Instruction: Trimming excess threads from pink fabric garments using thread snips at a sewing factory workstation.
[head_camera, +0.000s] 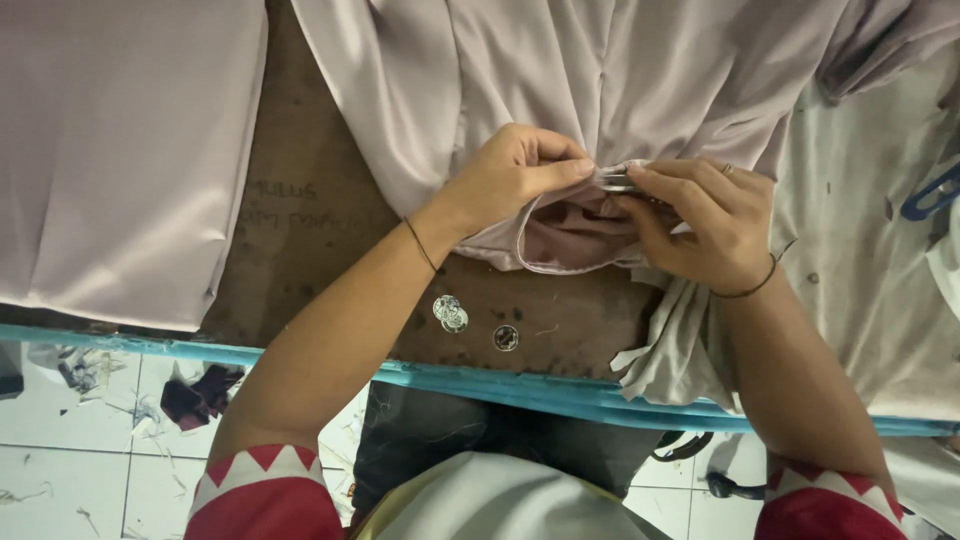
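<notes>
Pinching together, my left hand (515, 170) and right hand (705, 225) are both clamping a grip on the pale fabric's (580, 235) folded edge, lying on the brown worktop (310, 230) above three coins (452, 313).

Soft, even overhead light, faint shadows, sharp centre, slight stretching at edges

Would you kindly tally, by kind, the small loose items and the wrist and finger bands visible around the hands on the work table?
Round metal snap pieces on the table: 3 (two touching, one apart)
Thin wrist bands: 2 (left hand's wrist, right hand's wrist)
Finger rings: 1 (right hand)
Total: 6
</notes>
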